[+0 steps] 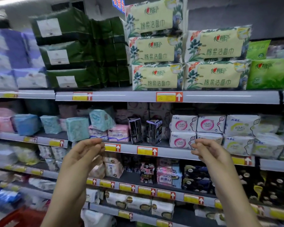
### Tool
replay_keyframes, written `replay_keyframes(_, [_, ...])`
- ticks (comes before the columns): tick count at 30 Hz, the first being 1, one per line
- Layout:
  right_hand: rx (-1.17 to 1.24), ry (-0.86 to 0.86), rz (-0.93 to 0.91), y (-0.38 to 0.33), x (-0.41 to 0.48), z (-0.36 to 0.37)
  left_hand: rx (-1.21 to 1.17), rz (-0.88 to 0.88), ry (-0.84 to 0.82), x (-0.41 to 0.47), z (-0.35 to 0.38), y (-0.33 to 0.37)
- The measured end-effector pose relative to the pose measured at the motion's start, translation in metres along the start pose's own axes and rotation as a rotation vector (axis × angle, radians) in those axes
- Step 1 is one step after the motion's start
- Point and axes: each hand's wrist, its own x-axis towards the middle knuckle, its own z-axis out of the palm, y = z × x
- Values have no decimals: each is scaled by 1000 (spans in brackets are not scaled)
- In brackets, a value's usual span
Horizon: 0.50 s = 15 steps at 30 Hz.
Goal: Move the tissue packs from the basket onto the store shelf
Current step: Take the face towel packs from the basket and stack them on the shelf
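Cream tissue packs with leaf print [156, 49] stand stacked on the top store shelf [138, 95], three high on the left and two high on the right [217, 60]. My left hand [84, 153] and my right hand [210, 153] are raised in front of the second shelf, palms facing each other, fingers loosely curled and apart, holding nothing. The corner of a red basket [18, 217] shows at the bottom left; what lies in it is out of view.
Dark green packs [69, 53] fill the top shelf left of the cream stacks, purple-white packs [11, 63] further left, bright green packs [270, 72] to the right. Lower shelves carry small pad packs in blue, pink, black and white.
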Motion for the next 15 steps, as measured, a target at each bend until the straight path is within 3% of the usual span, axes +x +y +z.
replay_keyframes(7, [-4, 25, 39, -8, -9, 26, 30, -62, -104, 14, -17, -2])
replay_keyframes(15, [-53, 8, 76, 3, 3, 24, -37, -137, -82, 35, -6, -22])
